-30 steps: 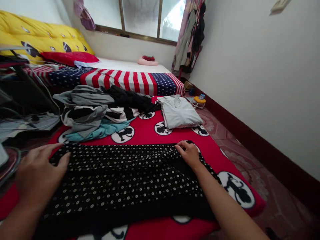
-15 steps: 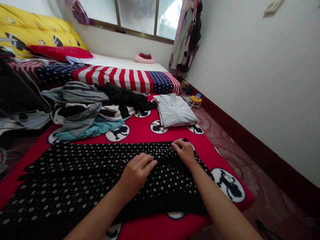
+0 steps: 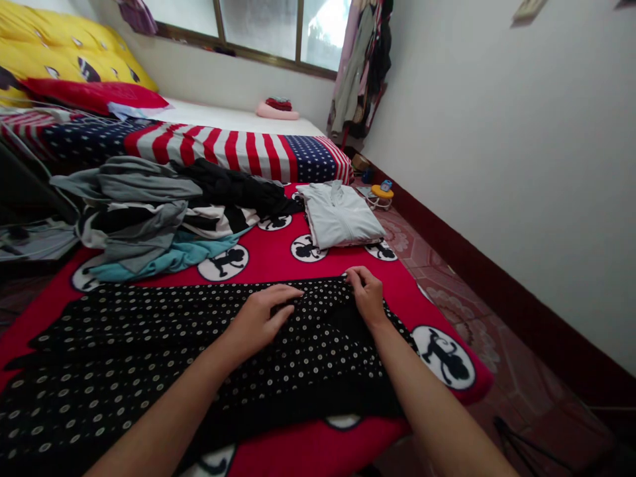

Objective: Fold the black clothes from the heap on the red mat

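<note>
Left hand: Your left hand [image 3: 258,322] lay over the black polka-dot fabric [image 3: 149,377], fingers extended toward your right hand. It was released, resting on the cloth with no visible pinch.

Right hand: Your right hand [image 3: 366,295] stood at the far edge of the same fabric, fingers curled down into it. It appeared to be grasping that edge, although the fingertips were partly hidden in the folds.

Hand spacing: Your hands were near each other, both toward the far edge of the fabric. Raised, bunched cloth lay between and below them.

Fabric position: The fabric lay spread across the near part of the red monkey-print blanket [image 3: 318,450], running out of view at the lower left. Its far edge ran roughly straight across the blanket.

Nearby items: A folded pale grey garment [image 3: 340,215] lay flat beyond your right hand. A loose heap of clothes [image 3: 134,189] in grey, black, striped and teal lay beyond your left hand, well apart from the folded garment's outer side.

Rest of room: Bedding with a stars-and-stripes print [image 3: 233,149] lay past the blanket, with a red pillow [image 3: 94,96] and a yellow cushion [image 3: 64,59] toward the window [image 3: 258,26]. Hanging clothes [image 3: 358,66] stood in the corner, and a patterned tile floor [image 3: 447,311] ran along the right side.
</note>
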### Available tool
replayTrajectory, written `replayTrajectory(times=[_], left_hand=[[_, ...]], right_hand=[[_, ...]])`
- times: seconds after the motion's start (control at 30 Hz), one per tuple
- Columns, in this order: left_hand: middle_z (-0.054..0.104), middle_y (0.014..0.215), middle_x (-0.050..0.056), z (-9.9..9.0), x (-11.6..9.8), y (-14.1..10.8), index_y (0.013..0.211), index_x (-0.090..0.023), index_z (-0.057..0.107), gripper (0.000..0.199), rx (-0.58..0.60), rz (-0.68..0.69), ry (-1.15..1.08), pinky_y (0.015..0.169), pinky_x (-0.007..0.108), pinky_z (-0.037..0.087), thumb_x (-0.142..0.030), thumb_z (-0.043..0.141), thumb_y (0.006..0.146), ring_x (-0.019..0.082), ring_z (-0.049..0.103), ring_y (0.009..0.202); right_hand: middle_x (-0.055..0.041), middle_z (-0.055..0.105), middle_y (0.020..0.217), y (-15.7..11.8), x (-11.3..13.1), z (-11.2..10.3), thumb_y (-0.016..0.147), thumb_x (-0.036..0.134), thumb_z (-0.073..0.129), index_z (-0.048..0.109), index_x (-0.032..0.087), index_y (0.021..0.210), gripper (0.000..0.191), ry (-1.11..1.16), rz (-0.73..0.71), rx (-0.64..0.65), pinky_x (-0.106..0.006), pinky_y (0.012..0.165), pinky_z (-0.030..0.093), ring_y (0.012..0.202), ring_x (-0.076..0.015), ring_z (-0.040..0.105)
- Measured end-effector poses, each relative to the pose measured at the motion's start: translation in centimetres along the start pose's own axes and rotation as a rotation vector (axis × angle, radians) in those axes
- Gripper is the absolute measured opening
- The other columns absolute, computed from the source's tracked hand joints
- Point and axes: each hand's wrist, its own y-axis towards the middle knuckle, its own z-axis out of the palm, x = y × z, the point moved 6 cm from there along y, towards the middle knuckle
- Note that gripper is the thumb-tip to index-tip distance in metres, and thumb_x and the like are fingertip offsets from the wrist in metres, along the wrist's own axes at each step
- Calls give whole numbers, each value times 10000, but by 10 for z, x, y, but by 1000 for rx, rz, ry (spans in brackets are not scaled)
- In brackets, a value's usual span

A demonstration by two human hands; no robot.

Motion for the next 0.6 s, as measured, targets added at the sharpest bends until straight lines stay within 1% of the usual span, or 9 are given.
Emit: replayTrajectory(times=[0.07,0.17,0.23,0.3,0.37,0.43,0.5,0.57,0.6], left_hand=[[581,1369,78,13,18,7,1278,-215,604,400,88,-30,46,1105,432,401,-332,546,900,240,533,1262],[426,1511,20,29,31,6,1358,-318,530,447,171,-9,164,1168,500,289,-428,503,925,255,380,1397],[386,1535,-23,34,32,2,1356,-391,515,423,184,14,233,1175,524,257,-464,461,942,249,341,1421],[378,1538,-41,36,31,-1,1333,-421,529,402,181,26,277,1172,525,263,-481,447,945,246,333,1426],[380,1537,-48,37,29,-2,1302,-426,558,384,168,33,305,1168,522,274,-488,452,938,249,325,1430],[388,1532,-48,36,28,-1,1261,-415,594,364,153,36,321,1166,522,279,-487,462,929,258,326,1429],[396,1528,-48,36,28,0,1218,-402,623,343,147,34,325,1164,523,284,-480,471,921,262,335,1424],[403,1524,-50,37,28,0,1184,-392,638,323,150,31,319,1163,524,286,-471,474,916,260,338,1422],[406,1521,-51,36,28,-1,1168,-387,642,314,150,29,312,1163,526,285,-467,475,914,258,338,1422]], right_hand=[[-21,667,787,1,-7,-16,918,415,471,637,186,918,283,52,36,-129,-265,685,475,680,-147,612],[-40,649,836,0,-22,-43,915,404,452,594,159,989,293,90,95,-316,-270,655,489,666,-138,599],[-49,644,852,-2,-29,-56,901,383,469,584,150,999,278,94,117,-383,-275,645,494,672,-140,597],[-54,647,861,-3,-32,-62,885,362,502,597,150,989,254,89,116,-393,-286,664,500,707,-151,604],[-48,653,848,-3,-29,-60,865,334,541,632,162,942,209,78,91,-343,-298,697,501,744,-163,611],[-42,660,866,-1,-23,-51,826,281,593,677,186,883,139,67,49,-247,-310,754,501,810,-176,621],[-52,661,995,2,-17,-39,778,222,639,720,225,910,155,19,-15,-108,-345,873,483,961,-200,615],[-60,620,1173,4,-16,-27,752,190,664,742,271,948,226,-64,-68,25,-398,996,422,1126,-228,557],[-60,597,1228,5,-17,-24,753,188,666,749,285,941,227,-106,-81,70,-419,1033,391,1173,-237,529]])
